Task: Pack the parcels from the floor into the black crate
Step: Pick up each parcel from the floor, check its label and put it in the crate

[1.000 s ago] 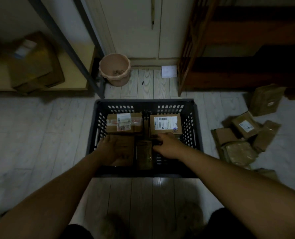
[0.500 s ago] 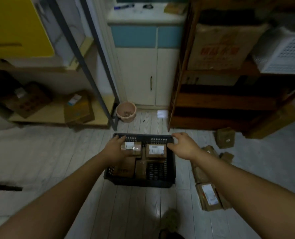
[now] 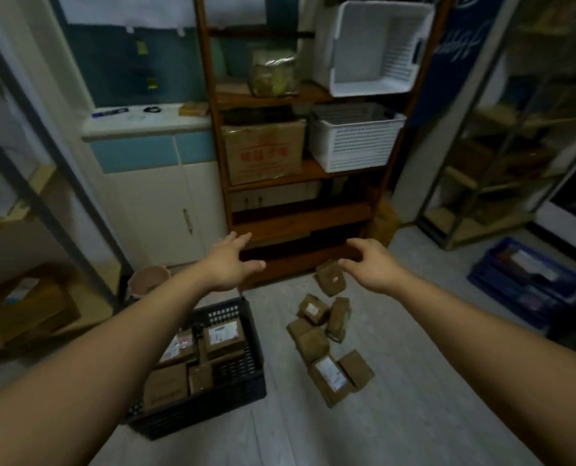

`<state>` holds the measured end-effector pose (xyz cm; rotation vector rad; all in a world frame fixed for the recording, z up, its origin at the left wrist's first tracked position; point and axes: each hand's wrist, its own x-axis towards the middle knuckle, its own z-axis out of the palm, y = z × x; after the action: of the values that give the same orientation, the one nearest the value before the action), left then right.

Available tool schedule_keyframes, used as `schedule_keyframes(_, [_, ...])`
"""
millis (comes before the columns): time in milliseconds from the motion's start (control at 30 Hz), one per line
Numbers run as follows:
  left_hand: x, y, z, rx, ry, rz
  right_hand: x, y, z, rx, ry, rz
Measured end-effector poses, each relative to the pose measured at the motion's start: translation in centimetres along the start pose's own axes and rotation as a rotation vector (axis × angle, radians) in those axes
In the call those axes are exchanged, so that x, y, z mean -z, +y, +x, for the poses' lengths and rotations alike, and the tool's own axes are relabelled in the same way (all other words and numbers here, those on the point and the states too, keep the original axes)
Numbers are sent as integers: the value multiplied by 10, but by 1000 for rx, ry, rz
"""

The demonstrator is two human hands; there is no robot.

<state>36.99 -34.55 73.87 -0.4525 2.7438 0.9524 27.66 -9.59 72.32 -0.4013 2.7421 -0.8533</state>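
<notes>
Black perforated plastic crate [image 3: 246, 368], lower left, on the floor; brown cardboard packed parcels [image 3: 224, 336] inside. Left grip [image 3: 227, 264]: released, fingers spread, empty. Right grip [image 3: 369, 265]: released, empty, nearer the loose brown cardboard floor parcels [image 3: 313, 343]. These lie below it, right of the crate, strung out front to back. White labels are illegible.

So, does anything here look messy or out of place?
Yes: brown parcels lie scattered at odd angles on the floor to the right of the black crate, which is only partly filled.
</notes>
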Motion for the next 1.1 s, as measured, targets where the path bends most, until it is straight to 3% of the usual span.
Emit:
schedule_keyframes(133, [-39, 72, 22, -45, -5, 60, 57, 66, -11, -47, 57, -14])
schedule_keyframes(400, [-145, 186, 74, -19, -125, 35, 152, 211, -6, -102, 18, -64])
schedule_keyframes(733, [-169, 164, 170, 135, -126, 8, 138, 229, 116, -59, -128, -7])
schedule_keyframes(1100, [-196, 137, 325, 248, -193, -113, 122, 262, 272, -185, -239, -16])
